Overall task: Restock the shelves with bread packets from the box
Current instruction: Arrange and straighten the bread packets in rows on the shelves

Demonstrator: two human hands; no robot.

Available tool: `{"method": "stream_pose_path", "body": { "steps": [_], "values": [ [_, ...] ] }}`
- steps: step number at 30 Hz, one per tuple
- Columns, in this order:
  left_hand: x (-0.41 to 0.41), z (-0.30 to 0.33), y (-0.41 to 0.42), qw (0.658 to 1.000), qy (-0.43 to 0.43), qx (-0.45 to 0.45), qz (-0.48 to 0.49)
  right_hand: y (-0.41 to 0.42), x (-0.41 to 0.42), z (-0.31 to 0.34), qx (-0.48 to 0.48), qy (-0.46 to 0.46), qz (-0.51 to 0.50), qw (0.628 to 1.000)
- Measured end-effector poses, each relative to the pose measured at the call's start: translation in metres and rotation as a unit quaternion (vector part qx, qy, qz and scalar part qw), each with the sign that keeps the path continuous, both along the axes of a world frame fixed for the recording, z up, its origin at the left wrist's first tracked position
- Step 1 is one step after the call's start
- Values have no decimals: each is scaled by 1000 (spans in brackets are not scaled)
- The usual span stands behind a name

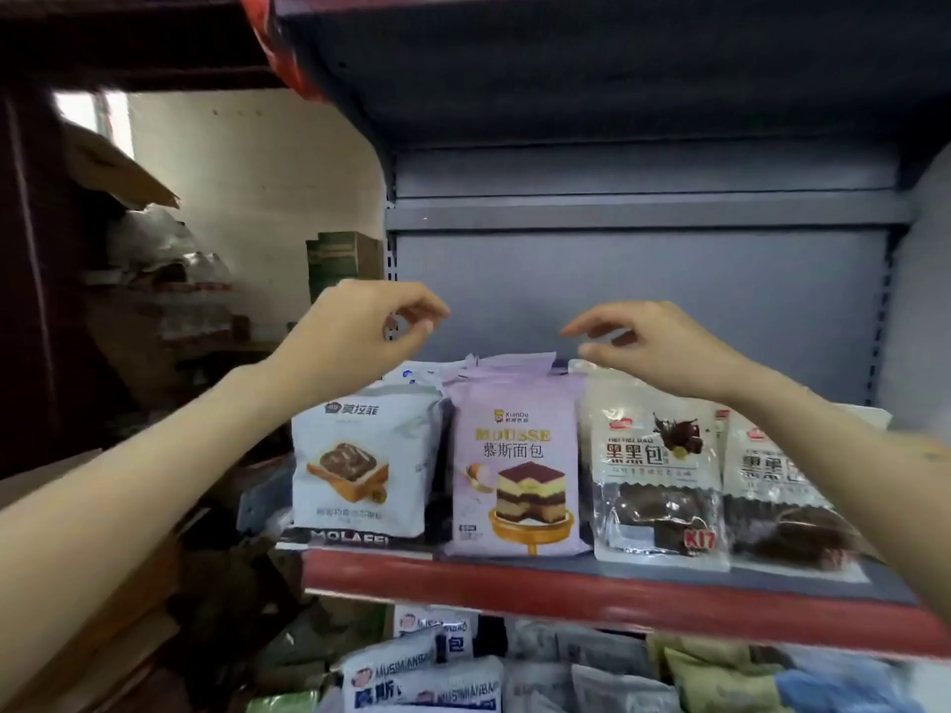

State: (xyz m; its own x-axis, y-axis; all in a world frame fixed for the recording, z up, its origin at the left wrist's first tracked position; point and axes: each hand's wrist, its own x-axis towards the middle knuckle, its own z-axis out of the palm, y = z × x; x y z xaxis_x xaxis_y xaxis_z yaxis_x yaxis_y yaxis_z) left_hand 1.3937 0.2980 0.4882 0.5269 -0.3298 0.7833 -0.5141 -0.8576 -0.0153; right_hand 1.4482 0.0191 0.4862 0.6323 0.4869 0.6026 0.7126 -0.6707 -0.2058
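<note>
I hold nothing | left hand [355, 326] grip loosely curled, right hand [653, 342] likewise | upright mousse packet [514, 465] sits just below, between both | right slightly nearer.

A grey metal shelf [643, 571] with a red front edge carries a row of upright bread packets. At its left end stands a white packet [363, 465] picturing chocolate toast. Just beside it, near the middle, is a lilac mousse packet [514, 465] with more lilac packets lined up behind it. Toward the right end stand two clear packets of dark bread [658, 481], side by side and touching.
</note>
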Motion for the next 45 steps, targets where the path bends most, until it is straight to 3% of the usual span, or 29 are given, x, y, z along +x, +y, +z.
{"method": "stream_pose_path", "body": {
  "steps": [5,15,19,25,31,36,41,45],
  "values": [
    [93,34,28,983,150,107,10,18,62,20,-118,33,-31,992],
    [198,10,22,903,366,227,23,38,127,16,-262,120,-94,953],
    [212,0,21,910,328,254,14,46,139,12,-283,140,-128,940],
    [211,-2,15,936,259,239,-8,46,150,14,-235,124,-142,954],
    [209,-4,-8,938,221,265,15,34,154,20,-296,113,-173,933],
    [203,0,-11,922,276,271,35,34,151,16,-261,113,-168,944],
    [205,7,0,949,250,190,31,32,155,16,-194,95,-154,964],
    [218,8,5,946,245,204,61,37,165,12,-214,118,-147,959]
  ]
}}
